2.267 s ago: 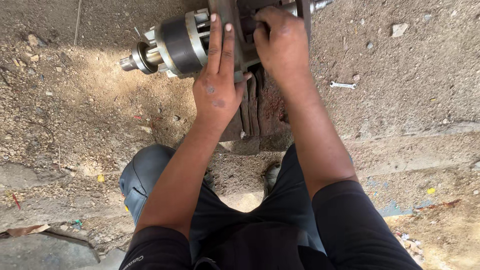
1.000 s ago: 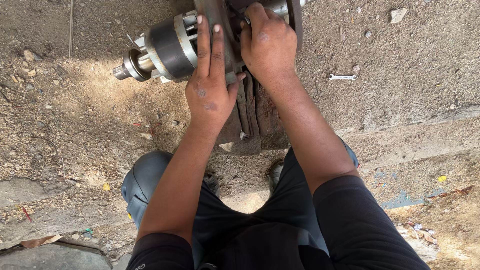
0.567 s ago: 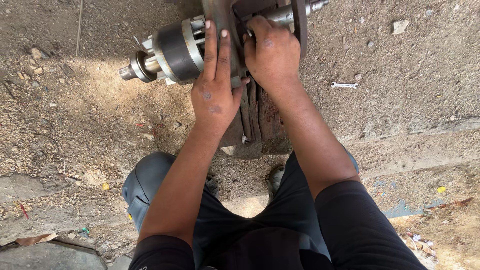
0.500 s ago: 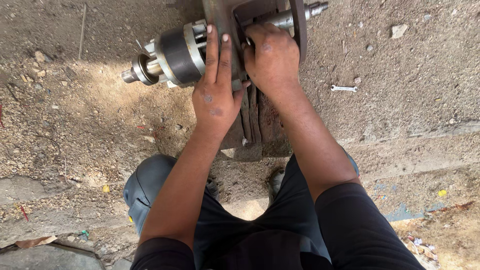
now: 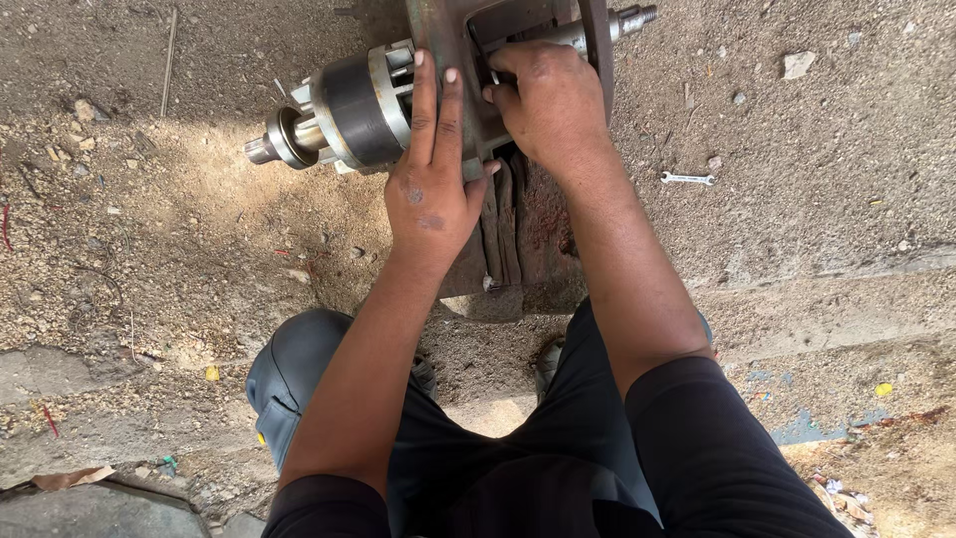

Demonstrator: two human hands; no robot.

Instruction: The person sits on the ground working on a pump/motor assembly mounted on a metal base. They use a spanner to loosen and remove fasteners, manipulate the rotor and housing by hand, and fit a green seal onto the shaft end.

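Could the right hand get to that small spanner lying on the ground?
Probably yes. The spanner lies in the open on bare ground, right of the right hand, with nothing between them.

Left hand (image 5: 430,189) flat, right hand (image 5: 551,105) curled.

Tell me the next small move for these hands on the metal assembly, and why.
Probably keep the left hand pressed flat on the cylindrical hub while the right hand works its fingertips inside the rusty bracket: the assembly stands on loose dirt and looks free to roll.
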